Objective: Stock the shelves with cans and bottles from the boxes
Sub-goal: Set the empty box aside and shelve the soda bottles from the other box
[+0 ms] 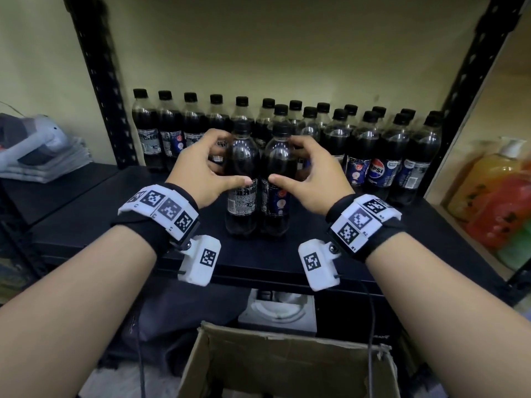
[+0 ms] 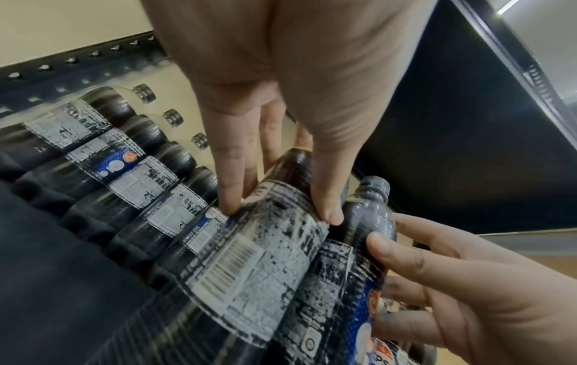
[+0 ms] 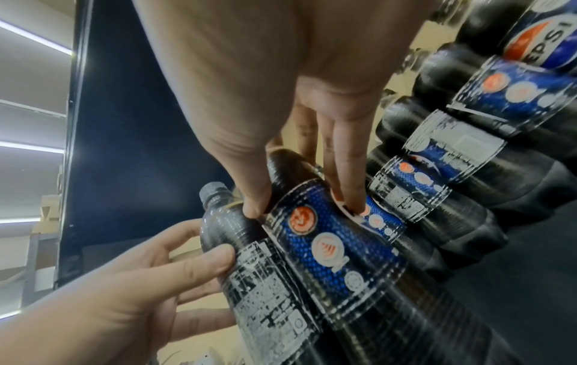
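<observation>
Both my hands are on the black shelf, each on one cola bottle. My left hand is curled round the left bottle: thumb across the front near the top of the label, fingers wrapped round the far side. In the left wrist view the thumb tip and one finger press the label's upper edge from either side. My right hand grips the right bottle the same way, thumb on the front, fingers curved behind; the right wrist view shows the thumb and a finger pinching at the blue label.

The two bottles stand upright and side by side, touching, on the front half of the shelf. Their bases rest on the shelf surface. Both carry black caps.

Behind them, a row of bottles runs along the back wall, with a second row in front of it on the right half. The two held bottles stand just ahead of the middle of that stock.

Below the shelf's front edge, an open cardboard box sits between my forearms. To the right, beyond the upright, coloured soap bottles lie stacked.
</observation>
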Demonstrator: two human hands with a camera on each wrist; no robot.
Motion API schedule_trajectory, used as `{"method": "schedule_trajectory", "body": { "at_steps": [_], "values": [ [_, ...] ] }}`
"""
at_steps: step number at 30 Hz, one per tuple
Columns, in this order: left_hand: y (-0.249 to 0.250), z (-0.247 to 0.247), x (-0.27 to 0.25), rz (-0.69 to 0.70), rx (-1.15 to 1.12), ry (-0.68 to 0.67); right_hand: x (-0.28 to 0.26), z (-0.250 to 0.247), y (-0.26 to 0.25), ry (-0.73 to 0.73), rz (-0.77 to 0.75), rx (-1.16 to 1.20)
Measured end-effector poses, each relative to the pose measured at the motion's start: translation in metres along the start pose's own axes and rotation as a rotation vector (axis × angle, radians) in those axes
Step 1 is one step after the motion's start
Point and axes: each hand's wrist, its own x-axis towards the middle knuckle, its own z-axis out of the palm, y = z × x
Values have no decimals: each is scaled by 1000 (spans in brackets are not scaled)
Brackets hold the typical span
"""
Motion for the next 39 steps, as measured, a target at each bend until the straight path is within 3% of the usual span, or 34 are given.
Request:
{"method": "schedule_trajectory", "body": {
  "at_steps": [8, 19, 29, 39],
  "values": [
    [-38, -14, 45, -29, 36, 15, 57, 40, 7, -36, 3, 2],
    [-83, -9, 93, -43, -176, 123, 116, 75, 8, -53, -29, -94],
    [-99, 1, 112, 13, -205, 166, 131, 73, -4, -46, -48, -444],
    [-104, 17, 133, 21, -159, 183, 141, 69, 6, 28, -31, -464]
  ]
}}
